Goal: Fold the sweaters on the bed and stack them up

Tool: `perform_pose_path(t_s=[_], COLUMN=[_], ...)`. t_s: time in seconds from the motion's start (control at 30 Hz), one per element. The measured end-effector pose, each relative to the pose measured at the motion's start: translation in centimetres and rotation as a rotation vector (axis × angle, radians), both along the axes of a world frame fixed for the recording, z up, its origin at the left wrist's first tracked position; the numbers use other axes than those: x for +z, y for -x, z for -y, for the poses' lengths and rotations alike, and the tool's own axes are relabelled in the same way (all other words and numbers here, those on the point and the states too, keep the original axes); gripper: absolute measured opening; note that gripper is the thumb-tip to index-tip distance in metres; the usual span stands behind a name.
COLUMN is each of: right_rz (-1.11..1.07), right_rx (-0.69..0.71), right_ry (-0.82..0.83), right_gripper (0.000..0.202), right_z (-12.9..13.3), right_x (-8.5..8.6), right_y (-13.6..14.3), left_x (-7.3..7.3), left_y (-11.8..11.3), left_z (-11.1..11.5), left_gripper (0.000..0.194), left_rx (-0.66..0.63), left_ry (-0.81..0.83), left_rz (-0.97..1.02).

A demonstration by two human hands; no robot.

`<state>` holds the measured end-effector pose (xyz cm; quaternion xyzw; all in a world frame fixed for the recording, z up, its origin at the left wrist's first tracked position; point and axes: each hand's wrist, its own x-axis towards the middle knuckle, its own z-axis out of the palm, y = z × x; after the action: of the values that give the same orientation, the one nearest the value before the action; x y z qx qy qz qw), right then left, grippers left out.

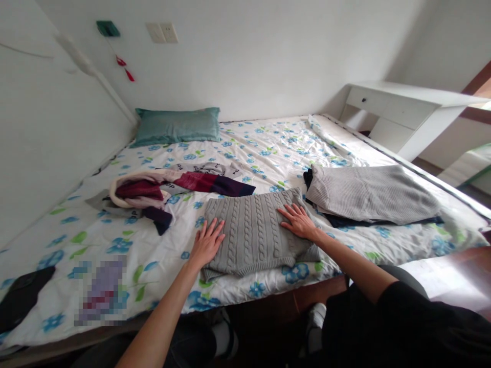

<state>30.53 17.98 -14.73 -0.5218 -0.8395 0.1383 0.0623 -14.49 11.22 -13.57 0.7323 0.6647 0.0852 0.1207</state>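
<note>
A grey cable-knit garment (253,232) lies folded on the flowered bedsheet (268,143) near the bed's front edge. On its left side rests my left hand (209,244), flat with the fingers spread. My right hand (298,221) presses flat on its upper right part, fingers apart. Neither hand grips anything. To the right is a stack of folded clothes with a light grey ribbed garment (372,194) on top and dark cloth beneath. A loose maroon, navy and pale garment (195,181) lies crumpled behind and to the left, over grey lettered cloth.
A green pillow (178,125) lies against the back wall. At the left front are a black item (25,294) and a blurred-out object (103,289). A white drawer desk (395,110) stands beyond the bed's right edge.
</note>
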Motion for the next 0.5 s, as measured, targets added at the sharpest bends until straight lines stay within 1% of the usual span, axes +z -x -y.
perform_pose_path(t_s=[0.07,0.13,0.23,0.27,0.3,0.37,0.43,0.5], right_rz=[-0.01,-0.048,-0.166,-0.212,-0.257,-0.378,-0.55,-0.711], right_rx=[-0.075,-0.172,-0.383,-0.47,-0.56,-0.698,-0.749,-0.759], right_ry=[0.045,0.082,0.086,0.102,0.144,0.309,0.523,0.68], right_gripper=[0.078,0.084,0.099,0.1,0.096,0.077,0.055,0.046], right_z=[0.3,0.7,1.5,1.8,2.2,3.1,4.2,5.4], right_x=[-0.2,-0.4,-0.6,-0.6,-0.5,-0.3,0.0,0.2], right_y=[-1.5,-2.8,-4.5,-5.0,-5.5,-6.5,-7.4,-8.0], left_x=[-0.4,-0.4,0.3,0.7,1.2,2.3,3.3,4.0], left_y=[0.4,0.7,1.7,2.2,2.7,3.7,4.3,4.2], left_z=[0.0,0.0,0.3,0.6,1.0,2.0,3.2,4.4], left_gripper=[0.074,0.08,0.09,0.092,0.092,0.084,0.074,0.069], left_rx=[0.039,0.096,0.227,0.284,0.343,0.44,0.506,0.528], left_ry=[-0.018,-0.031,-0.01,0.005,0.028,0.111,0.247,0.403], left_rz=[0.047,0.107,0.193,0.223,0.262,0.404,0.621,0.828])
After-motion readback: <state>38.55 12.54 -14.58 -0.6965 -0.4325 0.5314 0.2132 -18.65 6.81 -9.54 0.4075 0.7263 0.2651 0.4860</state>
